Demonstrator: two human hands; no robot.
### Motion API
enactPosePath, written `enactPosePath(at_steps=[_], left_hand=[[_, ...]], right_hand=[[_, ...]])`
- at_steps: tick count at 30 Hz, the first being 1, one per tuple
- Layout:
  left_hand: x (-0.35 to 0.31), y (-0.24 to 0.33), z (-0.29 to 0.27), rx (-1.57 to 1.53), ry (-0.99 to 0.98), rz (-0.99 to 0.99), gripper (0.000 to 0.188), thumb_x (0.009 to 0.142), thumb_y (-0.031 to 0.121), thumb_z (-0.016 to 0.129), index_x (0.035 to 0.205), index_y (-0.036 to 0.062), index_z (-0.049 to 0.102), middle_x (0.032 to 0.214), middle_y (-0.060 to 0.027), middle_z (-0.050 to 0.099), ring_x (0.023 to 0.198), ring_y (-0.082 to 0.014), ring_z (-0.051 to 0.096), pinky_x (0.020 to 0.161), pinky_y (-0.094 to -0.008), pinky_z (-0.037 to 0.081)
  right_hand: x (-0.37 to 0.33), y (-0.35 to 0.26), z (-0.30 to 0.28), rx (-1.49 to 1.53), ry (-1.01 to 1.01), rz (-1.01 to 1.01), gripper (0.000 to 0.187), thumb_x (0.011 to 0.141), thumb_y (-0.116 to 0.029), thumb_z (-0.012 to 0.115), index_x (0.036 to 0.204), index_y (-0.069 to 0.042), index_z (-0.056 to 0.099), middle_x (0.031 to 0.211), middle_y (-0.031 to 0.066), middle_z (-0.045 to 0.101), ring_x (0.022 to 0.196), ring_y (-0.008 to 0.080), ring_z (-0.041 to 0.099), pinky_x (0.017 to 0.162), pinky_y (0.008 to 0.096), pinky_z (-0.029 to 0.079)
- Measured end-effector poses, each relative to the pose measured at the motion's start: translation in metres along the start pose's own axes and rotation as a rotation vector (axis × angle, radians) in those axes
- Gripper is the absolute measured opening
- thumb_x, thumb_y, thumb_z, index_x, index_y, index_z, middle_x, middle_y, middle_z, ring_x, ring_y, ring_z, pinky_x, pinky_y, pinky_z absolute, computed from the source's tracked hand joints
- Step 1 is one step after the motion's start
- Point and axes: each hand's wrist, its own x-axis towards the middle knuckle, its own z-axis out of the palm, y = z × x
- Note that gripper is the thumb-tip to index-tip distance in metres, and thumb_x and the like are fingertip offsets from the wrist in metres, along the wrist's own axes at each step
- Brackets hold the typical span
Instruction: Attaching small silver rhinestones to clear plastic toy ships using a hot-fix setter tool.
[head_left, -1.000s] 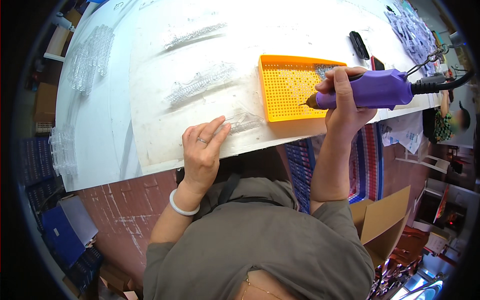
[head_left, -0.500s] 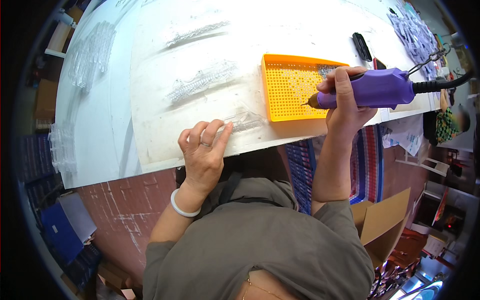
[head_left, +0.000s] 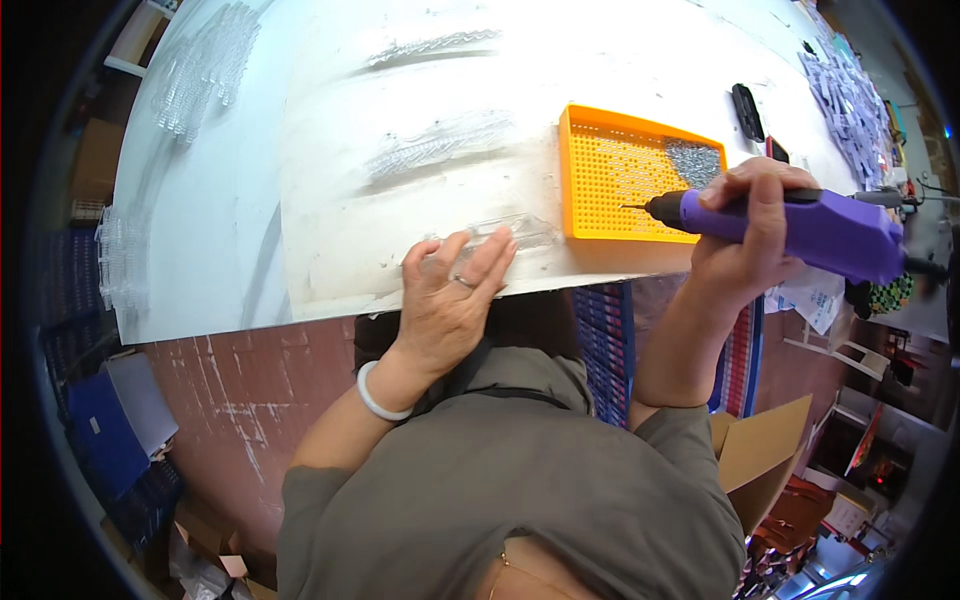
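My right hand (head_left: pixel 750 225) is wrapped round a purple electric screwdriver (head_left: pixel 850 236). Its thin bit points left and hangs over an orange-yellow perforated tray (head_left: pixel 640 117). Small silvery screws (head_left: pixel 693 160) lie heaped at the tray's far right corner. Near the table's front edge, my left hand (head_left: pixel 445 310), with a ring and a white bangle, has its fingers curled down on a clear plastic piece (head_left: pixel 532 231). The fingers hide part of that piece, and its exact shape is hard to make out.
Rows of clear plastic pieces (head_left: pixel 440 145) lie farther back on the white table (head_left: pixel 340 250), with more stacks (head_left: pixel 205 75) at the left. A black object (head_left: pixel 746 112) and a pile of pale lilac strips (head_left: pixel 850 105) are at the right. An open cardboard box (head_left: pixel 765 450) stands below.
The whole view has shifted. My left fingers have moved right along the clear piece and drawn closer together. The screwdriver has tilted, its rear end now lower in the picture.
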Motion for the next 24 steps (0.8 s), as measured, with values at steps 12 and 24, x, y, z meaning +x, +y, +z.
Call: enactPosePath(at_steps=[12, 24], left_hand=[[0.0, 0.003, 0.008, -0.035, 0.052, -0.054, 0.045, 0.08, 0.019, 0.068, 0.123, 0.0106, 0.06, 0.131, 0.0033, 0.055, 0.116, -0.0188, 0.047, 0.098, -0.0404, 0.03], [-0.003, 0.002, 0.011, -0.044, 0.04, -0.066, 0.048, 0.079, 0.022, 0.069, 0.124, 0.0121, 0.059, 0.133, 0.005, 0.053, 0.117, -0.0171, 0.045, 0.098, -0.0402, 0.029]], right_hand=[[-0.026, 0.022, 0.046, 0.257, -0.259, 0.014, 0.018, 0.087, 0.004, 0.062, 0.101, 0.001, 0.05, 0.078, 0.0164, 0.063, 0.055, 0.0199, 0.064, 0.051, 0.028, 0.055], [-0.032, 0.023, 0.052, 0.207, -0.295, 0.07, 0.014, 0.089, 0.002, 0.062, 0.1, 0.002, 0.052, 0.078, 0.0155, 0.064, 0.058, 0.0184, 0.065, 0.055, 0.0279, 0.055]])
